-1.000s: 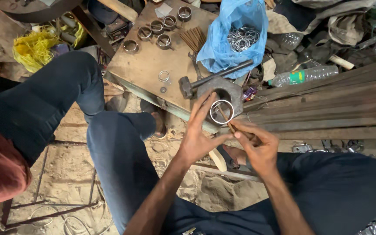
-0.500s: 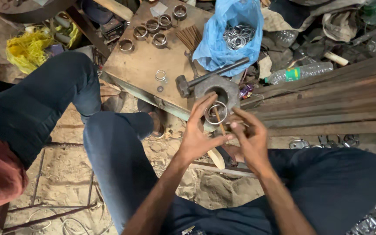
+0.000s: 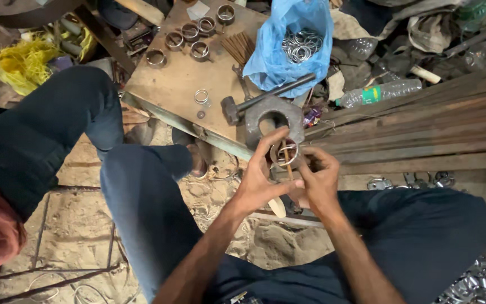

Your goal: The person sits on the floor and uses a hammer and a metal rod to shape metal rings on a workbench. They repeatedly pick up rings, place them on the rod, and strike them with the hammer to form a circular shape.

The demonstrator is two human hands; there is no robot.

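Gripping a short metal ring (image 3: 284, 152) between them, both hands meet just below the middle of the view, over the person's dark-trousered lap. The left hand (image 3: 259, 181) curls its fingers around the ring's near and left side, thumb raised toward 12 o'clock. The right hand (image 3: 317, 179) closes on the ring's right edge and pinches a thin brown stick (image 3: 287, 162) that stands across the ring's mouth.

A second ago the ring sat nearer the heavy grey steel block (image 3: 274, 117), its round opening bare and facing the camera, with the right fingers only touching a stick at its lower edge. Since then the hands have drawn closer together, and the stick now crosses the opening. The ring lies at 6 o'clock from the block, just beside it.

A hammer (image 3: 265, 100) rests its head against the block at 10 o'clock from it, the handle running toward 2 o'clock. Beyond, at 12 o'clock from the hands, an open blue plastic bag (image 3: 277, 56) holds a heap of thin wire rings (image 3: 302, 45). The wooden board (image 3: 175, 84) at 11 o'clock carries a row of similar metal rings (image 3: 191, 35), a bundle of brown sticks (image 3: 242, 48) and one small wire ring (image 3: 201, 97). A clear plastic bottle (image 3: 381, 93) lies at 2 o'clock, above long steel bars (image 3: 423, 135). Yellow fibre (image 3: 26, 62) lies bunched at 10 o'clock. These surrounding things lie as they did before.
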